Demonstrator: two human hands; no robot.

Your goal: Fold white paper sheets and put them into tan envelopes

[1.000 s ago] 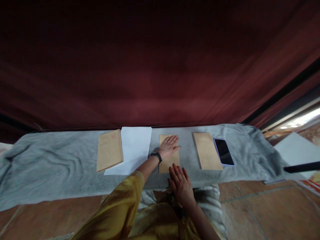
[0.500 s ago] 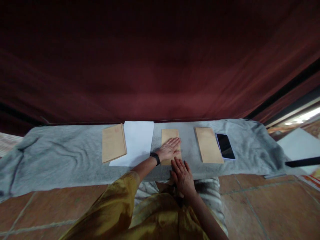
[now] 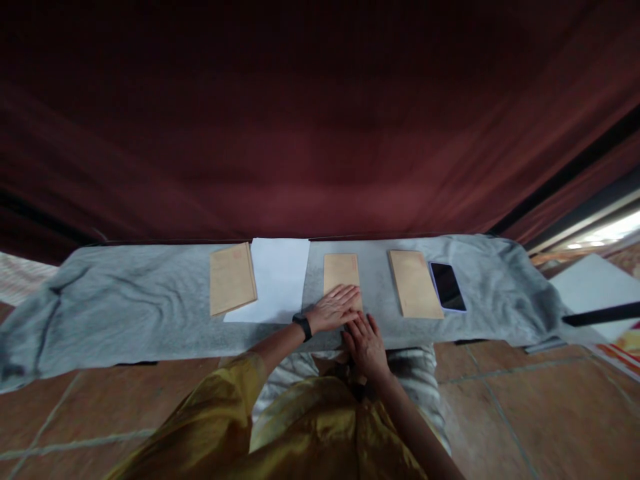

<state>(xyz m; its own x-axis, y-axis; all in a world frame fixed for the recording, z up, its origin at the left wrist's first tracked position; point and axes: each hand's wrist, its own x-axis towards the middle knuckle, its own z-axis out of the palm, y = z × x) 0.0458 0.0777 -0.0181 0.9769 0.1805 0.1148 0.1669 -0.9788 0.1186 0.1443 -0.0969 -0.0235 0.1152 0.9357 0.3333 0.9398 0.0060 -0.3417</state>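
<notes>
**Left hand has slid down the middle envelope toward the near edge of the table**

Head view: since a second ago the left hand has come down from the envelope's far half to its near part, close to the right hand. That envelope lies in place at mid-table, its short sides roughly along the far and near edges.

The left hand is palm down and flat, fingers straight and close together, pinching nothing; most likely the flat palm spreads its pressure evenly over the paper. The right hand has its fingers slightly fanned at the envelope's near right corner, probably as a stop against sliding. Whether the two hands touch I cannot tell.

Left of them, white paper reaches the far edge of the table, and a small pile of envelopes overlaps its left side. Right of them, a thicker stack of envelopes lies aslant, with a phone just beside it toward the table's right end. Both piles flank the middle envelope, seemingly to keep the working spot free yet within reach. Grey cloth covers the table, perhaps for a soft surface that grips the paper.
</notes>
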